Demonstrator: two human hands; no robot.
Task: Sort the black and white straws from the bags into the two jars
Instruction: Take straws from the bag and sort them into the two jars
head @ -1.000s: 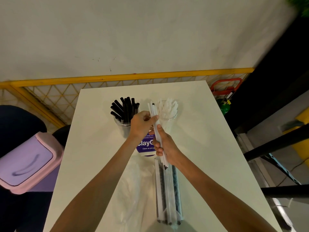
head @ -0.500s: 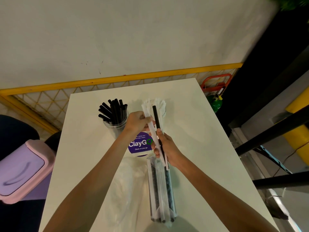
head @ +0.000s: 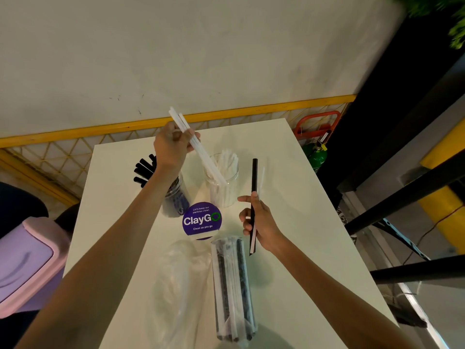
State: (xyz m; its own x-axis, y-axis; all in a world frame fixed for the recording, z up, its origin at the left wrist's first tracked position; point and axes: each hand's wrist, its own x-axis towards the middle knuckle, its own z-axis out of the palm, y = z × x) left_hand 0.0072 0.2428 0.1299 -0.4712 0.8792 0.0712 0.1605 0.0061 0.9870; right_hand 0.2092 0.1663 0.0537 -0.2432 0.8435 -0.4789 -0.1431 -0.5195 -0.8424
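Note:
My left hand (head: 171,144) grips a few white straws (head: 198,149), raised and slanted with their lower ends at the mouth of the clear jar of white straws (head: 222,183). My right hand (head: 259,220) holds a black straw (head: 254,185) upright, with a white one alongside it near the palm. The jar of black straws (head: 175,195) stands left of the white jar, partly hidden behind my left forearm. A clear bag (head: 232,285) holding mixed black and white straws lies on the white table (head: 302,222) in front of me.
A flat, crumpled clear plastic bag (head: 181,280) lies left of the straw bag. A round purple ClayGo sticker (head: 201,220) sits on the table. A pink and purple bin (head: 22,260) stands left of the table; a yellow mesh fence (head: 63,152) runs behind it.
My hands have parted. The left one lifted the white straws up and away toward the white jar, while the right moved right, keeping the black straw.

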